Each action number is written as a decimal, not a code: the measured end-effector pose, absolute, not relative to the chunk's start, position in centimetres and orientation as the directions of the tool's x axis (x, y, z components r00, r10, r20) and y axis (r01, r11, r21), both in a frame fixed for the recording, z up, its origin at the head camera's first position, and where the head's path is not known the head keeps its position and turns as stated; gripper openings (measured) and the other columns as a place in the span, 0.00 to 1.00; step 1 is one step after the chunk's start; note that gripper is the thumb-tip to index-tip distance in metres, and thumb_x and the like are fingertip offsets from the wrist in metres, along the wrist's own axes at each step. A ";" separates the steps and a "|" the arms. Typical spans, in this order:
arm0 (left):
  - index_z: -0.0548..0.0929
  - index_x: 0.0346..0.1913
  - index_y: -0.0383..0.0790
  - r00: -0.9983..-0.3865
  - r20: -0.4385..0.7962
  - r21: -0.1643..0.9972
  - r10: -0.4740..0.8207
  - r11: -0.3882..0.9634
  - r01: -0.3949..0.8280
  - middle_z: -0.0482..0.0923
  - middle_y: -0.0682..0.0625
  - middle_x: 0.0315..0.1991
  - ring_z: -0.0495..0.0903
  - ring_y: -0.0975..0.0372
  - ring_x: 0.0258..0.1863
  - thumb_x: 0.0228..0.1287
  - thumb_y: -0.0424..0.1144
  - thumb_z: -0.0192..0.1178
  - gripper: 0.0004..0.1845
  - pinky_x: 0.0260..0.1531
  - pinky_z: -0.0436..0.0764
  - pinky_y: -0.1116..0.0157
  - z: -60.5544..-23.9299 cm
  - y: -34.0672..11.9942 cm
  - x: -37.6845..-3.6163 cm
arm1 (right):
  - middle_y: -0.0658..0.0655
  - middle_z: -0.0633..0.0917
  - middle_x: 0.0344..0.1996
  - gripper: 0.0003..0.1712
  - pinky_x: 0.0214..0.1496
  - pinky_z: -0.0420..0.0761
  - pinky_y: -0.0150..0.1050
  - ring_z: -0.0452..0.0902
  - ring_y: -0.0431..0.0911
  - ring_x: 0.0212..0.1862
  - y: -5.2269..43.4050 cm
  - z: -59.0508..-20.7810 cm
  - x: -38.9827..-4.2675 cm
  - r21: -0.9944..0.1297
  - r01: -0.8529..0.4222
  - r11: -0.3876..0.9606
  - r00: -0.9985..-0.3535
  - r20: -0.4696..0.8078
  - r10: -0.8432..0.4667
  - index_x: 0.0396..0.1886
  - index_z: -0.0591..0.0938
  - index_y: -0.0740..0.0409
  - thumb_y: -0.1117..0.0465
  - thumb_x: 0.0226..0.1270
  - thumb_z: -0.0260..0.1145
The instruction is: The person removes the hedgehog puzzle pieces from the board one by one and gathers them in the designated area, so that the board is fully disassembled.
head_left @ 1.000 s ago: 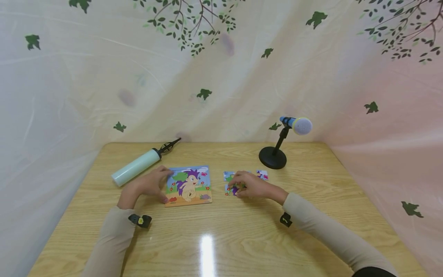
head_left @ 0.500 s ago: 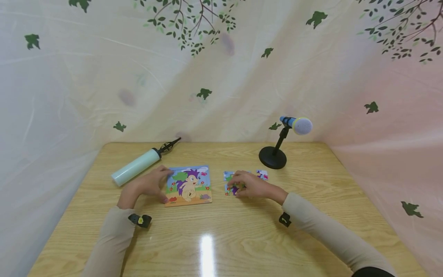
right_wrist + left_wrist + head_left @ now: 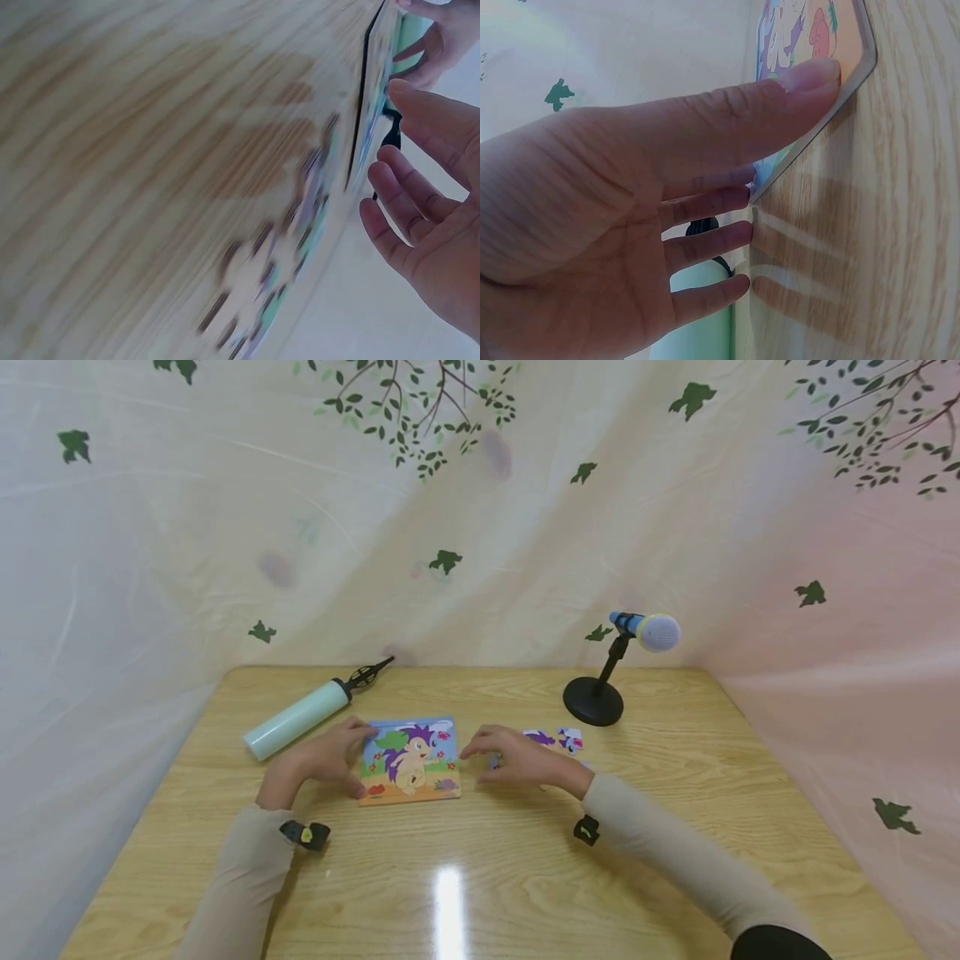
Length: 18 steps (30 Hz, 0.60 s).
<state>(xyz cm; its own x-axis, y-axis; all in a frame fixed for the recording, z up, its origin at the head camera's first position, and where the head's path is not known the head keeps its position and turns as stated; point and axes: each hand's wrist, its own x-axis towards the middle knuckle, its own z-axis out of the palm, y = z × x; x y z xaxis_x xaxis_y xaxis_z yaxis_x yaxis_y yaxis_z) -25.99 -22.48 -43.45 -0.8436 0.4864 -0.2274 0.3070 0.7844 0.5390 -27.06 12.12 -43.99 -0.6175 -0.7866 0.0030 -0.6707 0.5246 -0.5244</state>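
A flat picture board (image 3: 411, 760) with a purple-haired hedgehog lies on the table. My left hand (image 3: 324, 760) rests at its left edge. In the left wrist view, the thumb (image 3: 810, 79) lies on the board's corner while the other fingers extend nearly straight by its edge. My right hand (image 3: 525, 758) hovers just right of the board, above loose jigsaw pieces (image 3: 571, 740) that it partly hides. Seen from the right wrist, its fingers (image 3: 394, 232) are loosely bent with nothing between them, and the jigsaw pieces (image 3: 255, 270) lie below, blurred.
A pale green hand pump (image 3: 300, 718) with a black nozzle lies at the back left. At the back right, a blue toy microphone (image 3: 648, 631) sits on a black stand (image 3: 592, 700). A leaf-patterned curtain (image 3: 360, 543) hangs behind the wooden table (image 3: 525, 893).
My right hand has moved left from the jigsaw pieces toward the board, uncovering some of the upper pieces. The left hand stays on the board's left edge. The head view has shifted slightly.
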 end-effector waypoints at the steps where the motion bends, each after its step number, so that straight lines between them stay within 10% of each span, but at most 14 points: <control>1: 0.62 0.76 0.29 -0.844 -0.227 0.539 0.486 0.785 0.307 0.62 0.31 0.71 0.61 0.35 0.73 0.46 0.40 0.81 0.55 0.74 0.62 0.36 -43.5 -22.5 -26.0 | 0.58 0.83 0.53 0.21 0.61 0.84 0.48 0.79 0.52 0.57 11.7 -44.0 -27.1 -0.526 -0.676 0.516 -0.611 0.009 -0.791 0.58 0.84 0.58 0.61 0.65 0.73; 18: 0.62 0.76 0.30 -0.844 -0.221 0.539 0.488 0.783 0.312 0.61 0.31 0.71 0.61 0.34 0.72 0.46 0.40 0.81 0.55 0.73 0.62 0.35 -43.6 -22.5 -26.0 | 0.55 0.84 0.56 0.23 0.63 0.81 0.41 0.77 0.48 0.59 7.1 -44.7 -27.5 -0.435 -0.731 0.526 -0.567 -0.042 -0.823 0.60 0.84 0.55 0.54 0.67 0.72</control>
